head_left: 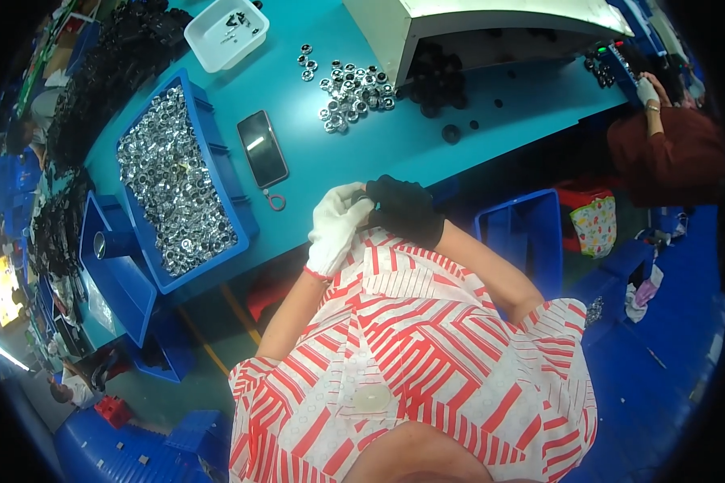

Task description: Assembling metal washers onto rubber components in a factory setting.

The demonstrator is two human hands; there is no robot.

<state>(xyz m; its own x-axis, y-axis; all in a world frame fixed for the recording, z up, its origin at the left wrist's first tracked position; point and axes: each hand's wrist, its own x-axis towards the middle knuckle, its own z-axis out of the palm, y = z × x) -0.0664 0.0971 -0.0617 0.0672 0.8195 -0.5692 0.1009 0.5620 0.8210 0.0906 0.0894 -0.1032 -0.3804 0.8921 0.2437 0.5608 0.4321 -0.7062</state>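
My left hand, in a white glove, and my right hand, in a black glove, meet at the table's front edge, close to my body. The fingertips of both are closed together around something small. Dark glove fingers mostly cover it, so its kind cannot be made out. Beyond my hands, a loose group of shiny silver ring-shaped parts lies on the teal table. To the left, a blue bin is filled with many similar silver parts.
A phone with a red ring strap lies beside the bin. At the back are a white tray with small pieces and a pale metal housing with black round parts under it. A co-worker sits at far right.
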